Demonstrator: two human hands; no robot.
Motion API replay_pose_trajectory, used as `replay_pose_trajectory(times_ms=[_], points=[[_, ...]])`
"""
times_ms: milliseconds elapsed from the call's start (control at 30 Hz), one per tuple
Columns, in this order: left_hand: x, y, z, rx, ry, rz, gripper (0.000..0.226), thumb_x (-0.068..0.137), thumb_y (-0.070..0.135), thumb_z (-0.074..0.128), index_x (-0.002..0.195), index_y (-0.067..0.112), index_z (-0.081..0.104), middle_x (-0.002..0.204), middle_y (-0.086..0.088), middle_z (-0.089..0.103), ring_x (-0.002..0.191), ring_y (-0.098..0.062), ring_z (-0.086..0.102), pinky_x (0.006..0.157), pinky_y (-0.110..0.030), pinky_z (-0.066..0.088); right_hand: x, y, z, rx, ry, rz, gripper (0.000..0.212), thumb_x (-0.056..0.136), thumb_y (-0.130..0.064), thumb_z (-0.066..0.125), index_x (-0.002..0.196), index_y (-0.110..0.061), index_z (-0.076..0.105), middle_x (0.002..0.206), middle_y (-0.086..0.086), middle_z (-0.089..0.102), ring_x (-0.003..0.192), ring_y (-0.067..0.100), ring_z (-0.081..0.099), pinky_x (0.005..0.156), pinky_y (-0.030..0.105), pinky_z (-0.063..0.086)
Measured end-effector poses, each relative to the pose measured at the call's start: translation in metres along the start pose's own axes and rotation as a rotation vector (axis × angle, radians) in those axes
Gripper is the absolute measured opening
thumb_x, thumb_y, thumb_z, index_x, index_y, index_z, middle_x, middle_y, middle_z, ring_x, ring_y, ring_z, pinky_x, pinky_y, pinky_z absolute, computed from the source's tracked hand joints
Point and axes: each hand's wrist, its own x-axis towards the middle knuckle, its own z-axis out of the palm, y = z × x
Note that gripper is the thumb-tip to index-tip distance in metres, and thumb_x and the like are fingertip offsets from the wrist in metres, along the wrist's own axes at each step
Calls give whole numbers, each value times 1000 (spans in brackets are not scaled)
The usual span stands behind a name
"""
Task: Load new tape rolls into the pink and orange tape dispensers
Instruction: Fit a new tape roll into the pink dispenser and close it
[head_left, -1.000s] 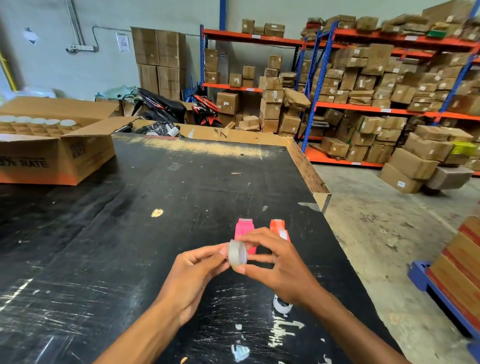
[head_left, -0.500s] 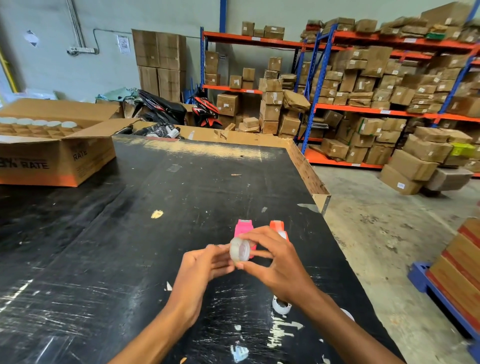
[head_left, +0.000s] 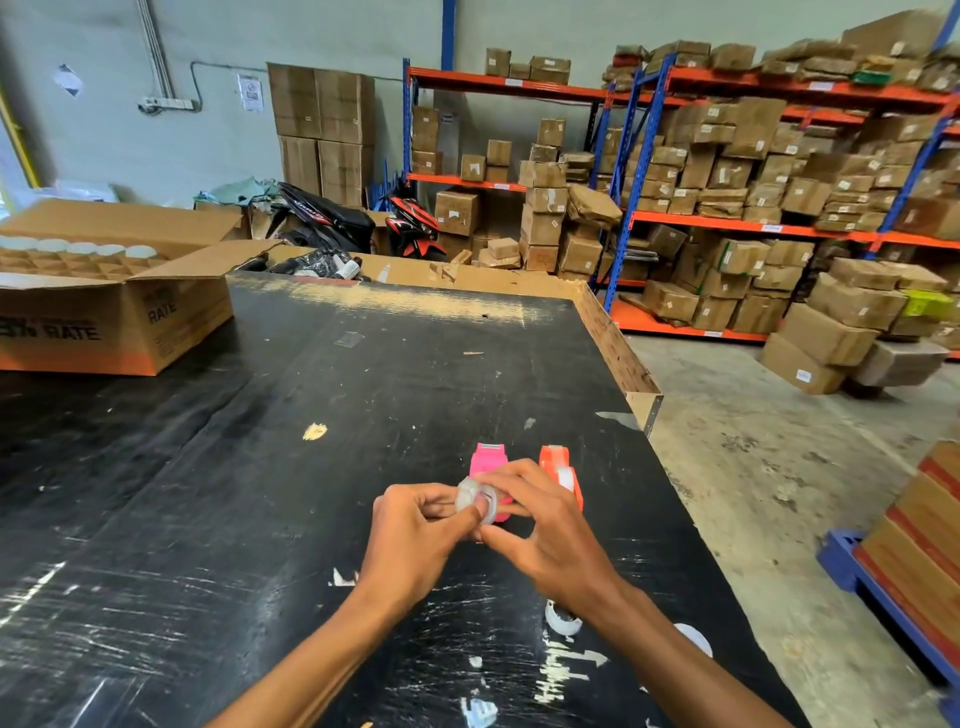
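A small clear tape roll (head_left: 477, 500) is pinched between both hands above the black table (head_left: 260, 493). My left hand (head_left: 415, 540) grips its near left side with thumb and fingers. My right hand (head_left: 545, 535) curls around it from the right. Just behind the roll the pink dispenser (head_left: 488, 460) stands upright on the table, partly hidden by the roll and fingers. The orange dispenser (head_left: 558, 470) stands right beside it, with a clear roll showing in its body. Two more clear rolls (head_left: 563, 621) lie on the table under my right forearm.
An open cardboard box (head_left: 119, 312) with divider cells and white caps sits at the table's far left. The table's right edge (head_left: 649, 410) drops to a concrete floor. A blue pallet with boxes (head_left: 904, 561) stands at the right. Shelves of cartons fill the background.
Both hands have drawn closer together around the roll and turned it, so its open face now tilts toward me. The dispensers have not moved.
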Motion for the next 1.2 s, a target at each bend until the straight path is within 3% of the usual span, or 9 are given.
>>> replay_pose_trajectory(times_ms=[133,400,500,600,767,900,967,1067,1200], points=[[13,0,-4,-148,-112,-126,15,82,19,71,91,9,78,83,-13,79,80,-24,75,80,-31,61,4,2,-9,167,37,125,42,74,-10,79,112,-20,67,112,-3,61,102,16,63,87,33,58],[43,-11,4,-182,-99,-154,21,74,2,76,92,0,65,81,-14,70,68,-19,68,73,-26,59,19,10,-21,394,-36,364,47,76,1,73,118,-20,65,120,7,65,109,17,65,94,27,54],[52,-17,12,9,-64,-7,36,66,3,84,93,10,61,83,-6,67,71,-12,62,69,-22,55,34,7,-31,284,18,456,27,82,-10,69,107,-21,68,92,4,72,80,10,68,66,13,53],[59,-21,22,68,-78,83,46,64,9,86,98,17,56,85,-3,65,66,1,58,64,-15,53,51,11,-29,84,60,497,31,77,-27,76,103,-11,68,72,4,70,64,9,65,67,27,56],[76,-35,25,164,-130,49,72,63,21,87,125,17,50,108,-3,64,99,-17,63,89,-29,54,78,20,-28,-71,74,552,17,77,-15,76,83,0,71,72,17,73,60,21,66,71,38,58],[80,-52,21,387,-265,29,91,69,27,81,145,12,34,138,7,44,130,-9,39,102,-7,23,92,33,-23,-184,35,597,15,75,-14,76,68,-1,71,60,12,68,48,11,58,71,37,60],[81,-60,20,416,-276,61,72,73,29,78,137,17,48,134,11,49,123,-3,42,102,-8,28,97,39,-15,-227,-9,639,14,73,-11,74,62,-3,71,61,12,68,55,19,64,75,41,60],[79,-72,19,398,-230,20,56,72,48,73,124,31,63,128,9,65,121,-6,56,106,-34,43,101,46,-4,-273,-55,674,12,70,-12,74,62,-5,71,70,15,71,75,31,71,80,43,59],[78,-80,19,356,-164,12,66,64,64,66,124,36,62,123,9,69,116,-5,60,101,-36,48,103,52,6,-299,-79,691,13,74,-11,69,74,2,73,84,18,75,88,29,70,72,33,55]])
